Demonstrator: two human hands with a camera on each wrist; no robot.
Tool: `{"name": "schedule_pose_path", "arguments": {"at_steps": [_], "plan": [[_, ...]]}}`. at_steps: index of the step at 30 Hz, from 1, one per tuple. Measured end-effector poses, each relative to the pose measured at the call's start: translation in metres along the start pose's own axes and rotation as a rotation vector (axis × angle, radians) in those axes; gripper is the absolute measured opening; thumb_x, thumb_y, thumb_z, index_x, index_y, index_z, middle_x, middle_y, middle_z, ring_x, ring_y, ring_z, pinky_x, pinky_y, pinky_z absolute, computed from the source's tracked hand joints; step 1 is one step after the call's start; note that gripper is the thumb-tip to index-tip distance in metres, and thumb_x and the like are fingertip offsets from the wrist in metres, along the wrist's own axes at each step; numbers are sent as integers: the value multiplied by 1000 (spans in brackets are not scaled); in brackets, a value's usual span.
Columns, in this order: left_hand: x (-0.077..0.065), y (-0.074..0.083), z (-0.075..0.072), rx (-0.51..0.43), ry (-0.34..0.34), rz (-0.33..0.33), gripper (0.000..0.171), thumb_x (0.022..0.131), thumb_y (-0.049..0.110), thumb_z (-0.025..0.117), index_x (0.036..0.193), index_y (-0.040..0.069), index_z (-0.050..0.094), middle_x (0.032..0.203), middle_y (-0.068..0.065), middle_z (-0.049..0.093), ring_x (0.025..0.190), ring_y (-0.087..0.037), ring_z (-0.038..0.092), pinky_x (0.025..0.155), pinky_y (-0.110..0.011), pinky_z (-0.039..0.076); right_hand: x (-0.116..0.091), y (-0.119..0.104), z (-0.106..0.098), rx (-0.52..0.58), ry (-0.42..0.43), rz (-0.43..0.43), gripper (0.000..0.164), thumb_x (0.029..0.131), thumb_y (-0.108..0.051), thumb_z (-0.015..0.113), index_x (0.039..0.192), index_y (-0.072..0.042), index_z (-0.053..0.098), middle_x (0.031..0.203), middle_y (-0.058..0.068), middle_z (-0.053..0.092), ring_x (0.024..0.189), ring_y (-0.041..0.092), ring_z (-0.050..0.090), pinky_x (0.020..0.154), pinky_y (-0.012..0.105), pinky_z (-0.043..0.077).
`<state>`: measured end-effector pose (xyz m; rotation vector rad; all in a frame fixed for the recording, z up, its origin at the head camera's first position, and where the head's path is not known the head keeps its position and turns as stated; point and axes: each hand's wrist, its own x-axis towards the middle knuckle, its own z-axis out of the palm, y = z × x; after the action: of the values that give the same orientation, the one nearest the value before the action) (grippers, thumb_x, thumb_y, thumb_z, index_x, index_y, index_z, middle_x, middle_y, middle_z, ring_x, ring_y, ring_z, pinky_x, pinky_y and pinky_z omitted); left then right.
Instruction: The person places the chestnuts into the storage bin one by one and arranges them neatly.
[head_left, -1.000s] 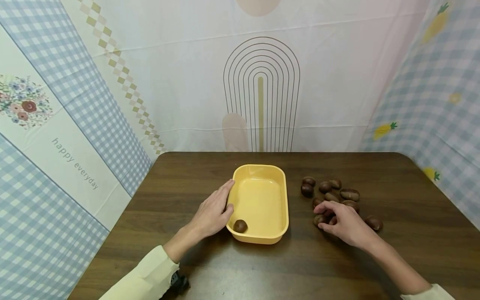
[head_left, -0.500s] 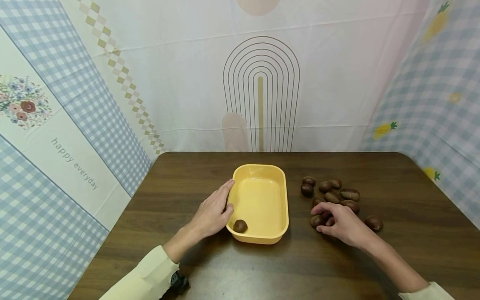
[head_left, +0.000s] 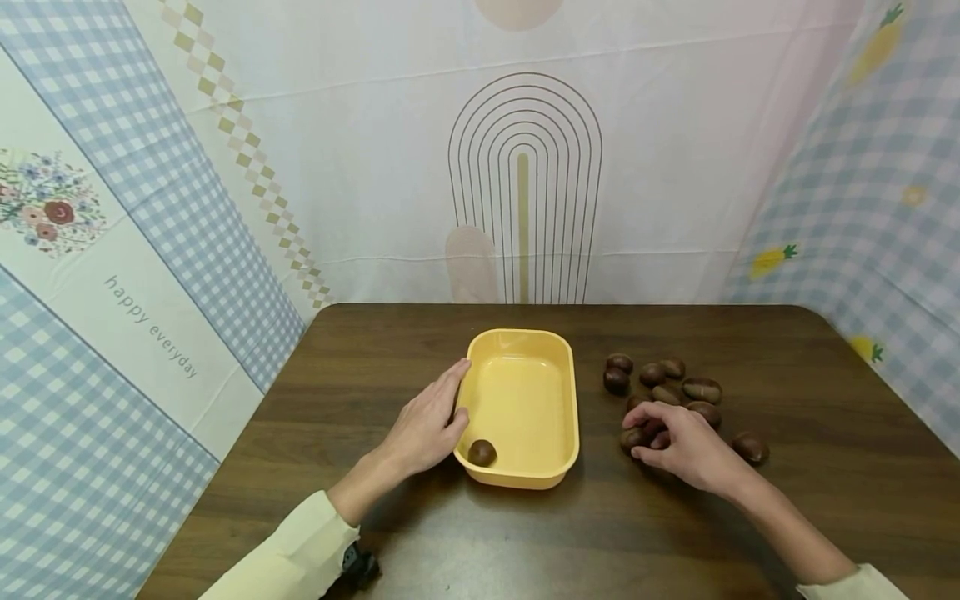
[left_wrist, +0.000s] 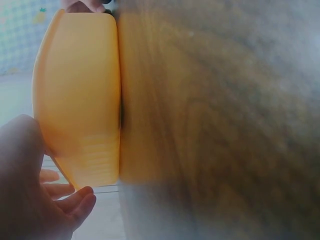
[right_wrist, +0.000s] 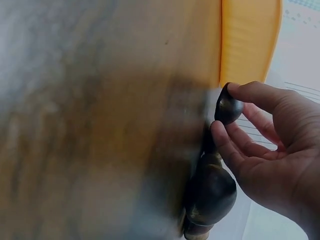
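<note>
A yellow rectangular tray (head_left: 525, 408) lies on the table, with one brown chestnut (head_left: 482, 453) in its near left corner. My left hand (head_left: 422, 427) rests along the tray's left side, fingers extended and thumb tip at the rim. To the right of the tray, my right hand (head_left: 690, 446) pinches a dark chestnut (right_wrist: 229, 106) between thumb and fingertip, low at the near edge of a group of chestnuts (head_left: 667, 395). Part of that group is hidden behind the right hand. In the right wrist view, another large chestnut (right_wrist: 212, 195) sits close beside the fingers.
The dark wooden table (head_left: 480, 542) ends at a patterned cloth backdrop (head_left: 375, 167). One chestnut (head_left: 750, 448) lies apart, to the right of the right hand. A black device (head_left: 360, 567) sits at the left cuff.
The chestnut at my right fingertips has shifted slightly left, and the right fingers have moved slightly with it. My left hand and the tray have stayed in place.
</note>
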<state>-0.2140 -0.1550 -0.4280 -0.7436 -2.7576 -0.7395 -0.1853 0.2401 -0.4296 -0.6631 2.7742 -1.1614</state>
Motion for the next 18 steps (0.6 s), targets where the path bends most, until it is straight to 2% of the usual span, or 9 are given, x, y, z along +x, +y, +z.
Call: {"name": "schedule_pose_path", "arguments": {"at_steps": [10, 18], "plan": [[-1, 1, 0, 0, 3, -2, 68, 102, 13, 58, 165, 5, 34, 169, -12, 39, 150, -32, 44, 115, -55, 41, 7, -13, -12, -5, 44, -27, 28, 91, -5, 83, 116, -8, 71, 104, -1, 70, 88, 12, 67, 74, 30, 57], [0, 0, 0, 3, 1, 5, 68, 102, 12, 58, 165, 4, 34, 168, -13, 39, 150, -32, 44, 116, -54, 41, 17, -30, -26, -7, 84, -47, 29, 91, -3, 82, 118, -7, 71, 112, 5, 71, 85, 16, 66, 72, 30, 57]]}}
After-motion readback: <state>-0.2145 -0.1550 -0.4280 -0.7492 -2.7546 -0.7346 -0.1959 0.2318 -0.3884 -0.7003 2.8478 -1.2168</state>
